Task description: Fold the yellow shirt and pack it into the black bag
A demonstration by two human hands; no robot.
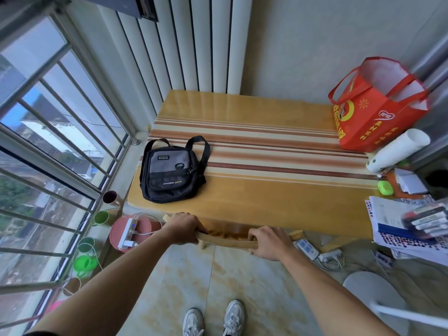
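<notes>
Beside a barred window, a striped wooden table (pixel 278 190) carries the black bag (pixel 171 170) at centre left. Both hands, left (pixel 183 227) and right (pixel 269 242), grip a chair back (pixel 225 241) at lower centre. No yellow shirt shows; finding it likely comes first.

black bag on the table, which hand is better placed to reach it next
Probably the left hand: it grips the wooden chair back almost directly below the black bag, which lies at the table's left end. The right hand grips farther right.
</notes>
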